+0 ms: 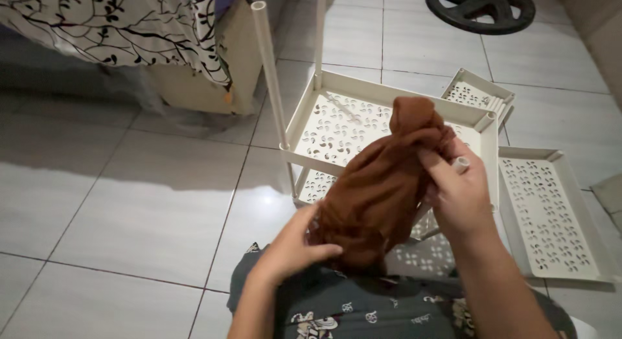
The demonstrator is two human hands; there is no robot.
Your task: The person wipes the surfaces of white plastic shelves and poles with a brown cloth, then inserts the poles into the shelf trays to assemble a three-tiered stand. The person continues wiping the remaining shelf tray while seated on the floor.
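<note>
A brown cloth (pixel 379 183) is bunched over the near corner of a cream plastic shelf rack (pixel 343 128) that stands on the tiled floor. My left hand (pixel 291 248) grips the lower end of the cloth. My right hand (pixel 457 193) holds the cloth's upper right side against a white tube post (pixel 460 163) of the rack. The top of the cloth covers another post end. Two bare white posts (pixel 269 73) rise at the rack's far left corner.
A loose cream perforated tray (pixel 551 216) lies flat to the right, a smaller one (pixel 476 93) behind the rack. A bed with a leaf-patterned sheet (pixel 123 25) stands at the upper left. A black round fan base (pixel 483 9) sits at the top.
</note>
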